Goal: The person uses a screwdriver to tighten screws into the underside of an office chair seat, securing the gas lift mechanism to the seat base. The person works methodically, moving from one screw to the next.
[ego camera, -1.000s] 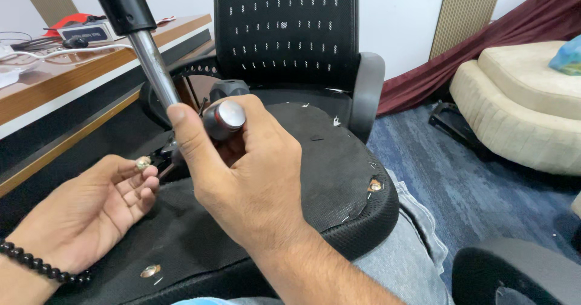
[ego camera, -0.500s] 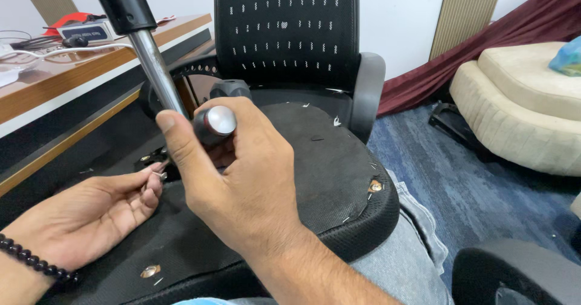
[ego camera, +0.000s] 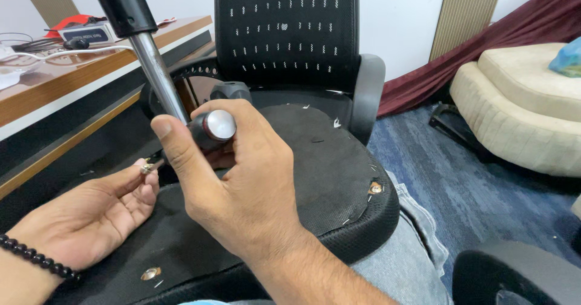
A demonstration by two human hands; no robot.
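A: Head view, item one?

B: Screwdriver (ego camera: 209,132), black handle with a round metal end cap. The right hand (ego camera: 242,190) is wrapped around the handle, thumb up along its near side, fingers curled over the far side. It sits just beside the steel gas-lift column (ego camera: 158,75) rising from the chair underside.

A: Handling?

B: Judged rigid and fairly light; the handle looks grippy, the cap smooth. Best held round the handle, as now.

A: Item two?

B: Small metal screw (ego camera: 146,168), pinched at the fingertips of the left hand (ego camera: 91,217), palm up, other fingers loosely spread. It sits just left of the screwdriver's hidden tip, near the right thumb. Likely hard, light and easy to drop; a fingertip pinch on the head suits it.

A: Surroundings?

B: Upturned seat base (ego camera: 327,166) with black fabric and metal inserts; second office chair (ego camera: 287,39) behind; wooden desk (ego camera: 72,78) at left; beige sofa (ego camera: 520,111) at right.
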